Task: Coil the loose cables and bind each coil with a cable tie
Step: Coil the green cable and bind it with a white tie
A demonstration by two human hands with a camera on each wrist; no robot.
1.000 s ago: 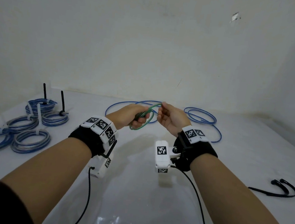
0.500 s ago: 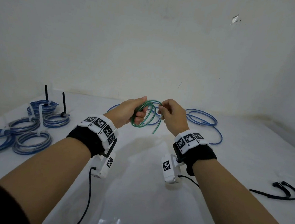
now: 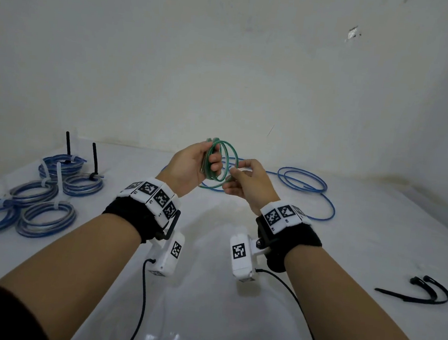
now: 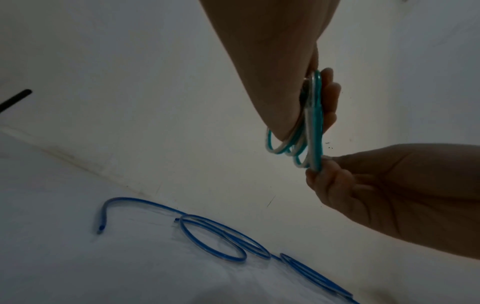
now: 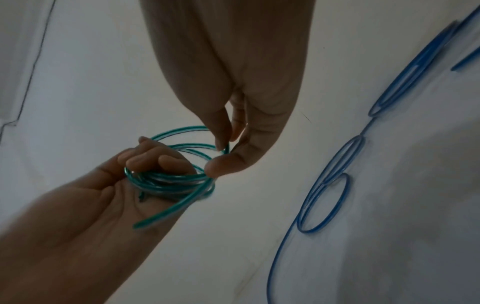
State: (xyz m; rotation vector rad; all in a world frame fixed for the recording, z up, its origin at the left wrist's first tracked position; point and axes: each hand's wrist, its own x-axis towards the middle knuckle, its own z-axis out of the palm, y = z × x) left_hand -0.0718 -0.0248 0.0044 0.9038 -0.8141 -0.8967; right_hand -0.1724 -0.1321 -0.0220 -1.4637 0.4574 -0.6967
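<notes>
A thin green cable (image 3: 225, 160) is wound into several small loops held in the air above the table. My left hand (image 3: 193, 164) grips one side of the coil (image 5: 166, 181), fingers curled round the strands against the palm. My right hand (image 3: 246, 180) pinches the opposite side of the loops (image 4: 315, 162) between thumb and fingertips (image 5: 221, 142). A short free end (image 5: 161, 214) of the green cable sticks out under the left palm. A loose blue cable (image 3: 302, 180) lies in wide loops on the table behind the hands.
Several blue coils bound with white ties (image 3: 45, 216) lie at the left, two with black ties (image 3: 94, 158) standing up. Two black cable ties (image 3: 420, 291) lie at the right on the white table (image 3: 205, 304). A wall (image 3: 227, 61) stands close behind.
Both hands have risen. The green cable went from a narrow bundle to round upright loops, with the left hand turned palm-in on the coil and the right hand shifted to its right side.
</notes>
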